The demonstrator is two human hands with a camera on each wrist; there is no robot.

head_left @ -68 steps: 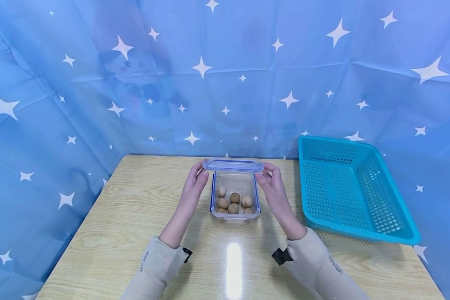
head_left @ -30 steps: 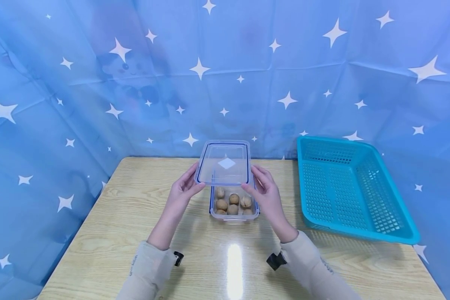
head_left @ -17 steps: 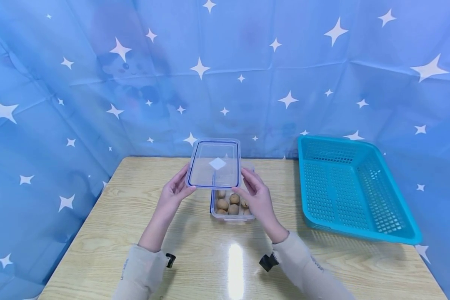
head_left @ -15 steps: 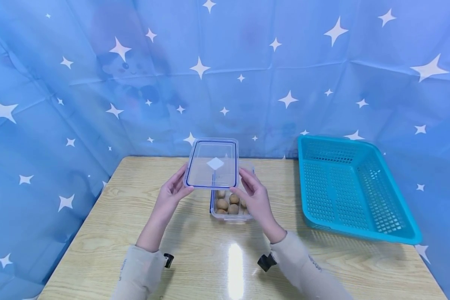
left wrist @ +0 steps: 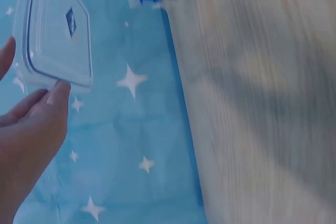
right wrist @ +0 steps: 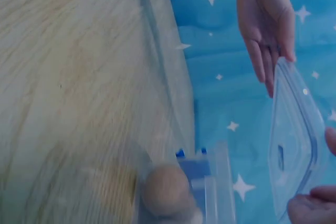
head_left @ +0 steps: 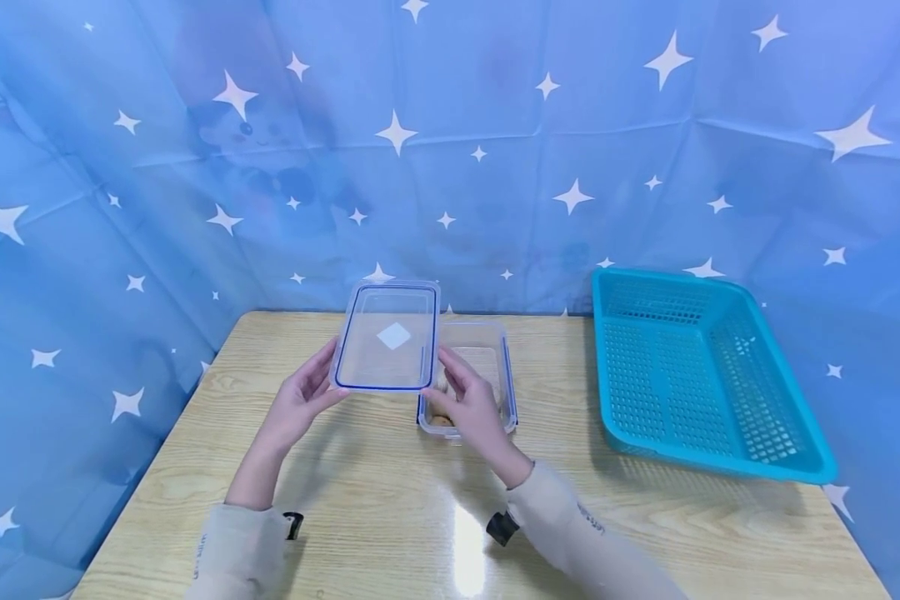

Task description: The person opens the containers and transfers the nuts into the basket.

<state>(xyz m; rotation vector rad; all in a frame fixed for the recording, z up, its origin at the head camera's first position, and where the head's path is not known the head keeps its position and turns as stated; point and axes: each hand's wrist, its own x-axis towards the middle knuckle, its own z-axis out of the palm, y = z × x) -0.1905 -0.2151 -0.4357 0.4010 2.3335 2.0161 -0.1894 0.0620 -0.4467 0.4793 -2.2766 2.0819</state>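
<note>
A clear, blue-sealed lid (head_left: 375, 362) with a white diamond mark is raised above the table, its far edge tilted up. At its left edge my left hand (head_left: 296, 404) pinches the rim between thumb and fingers. My right hand (head_left: 474, 408) grips the opposite edge, and its wrist camera shows fingertips (right wrist: 310, 208) at the lid's lower end. Behind that hand stands a clear food container (head_left: 507, 387) with blue-edged sides, uncovered on the table. Walnuts (right wrist: 165, 190) lie inside; in the head view the right hand hides most of them.
A turquoise perforated plastic basket (head_left: 645, 375) stands on the right of the wooden table (head_left: 375, 517). A blue curtain (head_left: 495, 208) with white stars hangs behind the table and along its left side.
Both hands have lifted the lid off from over the container and carried it left, tilting it so its flat face shows. The container and basket have stayed in place.
</note>
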